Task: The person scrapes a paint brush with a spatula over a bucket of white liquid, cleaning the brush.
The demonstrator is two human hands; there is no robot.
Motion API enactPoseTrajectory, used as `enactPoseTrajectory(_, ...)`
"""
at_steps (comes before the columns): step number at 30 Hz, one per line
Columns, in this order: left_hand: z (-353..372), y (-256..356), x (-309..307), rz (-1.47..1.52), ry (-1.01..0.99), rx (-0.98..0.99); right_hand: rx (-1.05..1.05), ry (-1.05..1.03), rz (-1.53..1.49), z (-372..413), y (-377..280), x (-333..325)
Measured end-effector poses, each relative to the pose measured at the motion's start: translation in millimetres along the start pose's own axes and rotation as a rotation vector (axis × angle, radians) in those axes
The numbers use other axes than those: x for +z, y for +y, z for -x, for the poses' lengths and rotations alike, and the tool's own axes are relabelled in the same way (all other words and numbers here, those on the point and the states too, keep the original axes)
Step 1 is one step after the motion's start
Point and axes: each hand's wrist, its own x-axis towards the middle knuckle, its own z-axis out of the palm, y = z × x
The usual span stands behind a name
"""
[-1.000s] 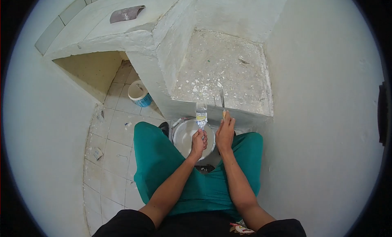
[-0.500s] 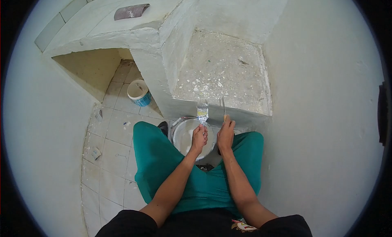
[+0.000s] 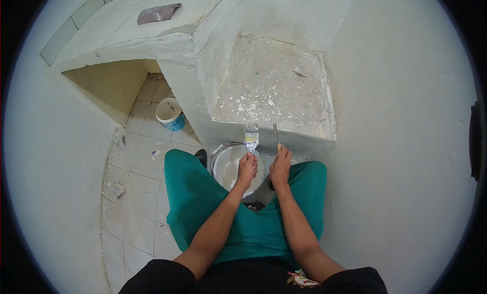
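Observation:
My left hand (image 3: 247,169) grips the handle of a wide putty knife (image 3: 251,135), blade up and smeared with white filler. My right hand (image 3: 280,166) holds a narrower scraper (image 3: 276,135) with a pale wooden handle, its thin blade upright beside the wide one. Both tools are close together, just above a white bucket (image 3: 227,164) of filler that stands on the floor between my green-trousered knees. The blades point toward the front edge of a low concrete ledge (image 3: 276,86) spattered with white flecks.
A higher plastered counter (image 3: 152,35) runs at the upper left with a sheet of sandpaper (image 3: 158,13) on it. A small blue-and-white tub (image 3: 170,114) stands on the tiled floor under it. A plain wall fills the right side.
Both hands and tools have stayed almost in place over the bucket. The view has shifted slightly; the narrow scraper has dropped a little.

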Motion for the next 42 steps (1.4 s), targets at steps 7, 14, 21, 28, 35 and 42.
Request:
enactPoseTrajectory(7,-6,4,1,-0.023,0.004,0.004,-0.016,0.073,-0.081,-3,1,0)
enactPoseTrajectory(14,-17,15,-1,-0.002,-0.028,0.069,-0.097,0.22,-0.137,-18,7,9)
enactPoseTrajectory(21,-39,22,-7,-0.2,-0.024,0.279,0.06,0.005,-0.437,-29,-44,-37)
enactPoseTrajectory(28,-38,22,-5,-0.196,0.048,0.286,-0.097,-0.035,-0.468,-21,-65,-45)
enactPoseTrajectory(35,-46,19,-14,-0.189,0.031,0.265,-0.122,-0.021,-0.175,-18,-74,-48)
enactPoseTrajectory(42,-50,16,-17,-0.282,0.008,0.35,-0.047,-0.041,-0.086,-20,-80,-63)
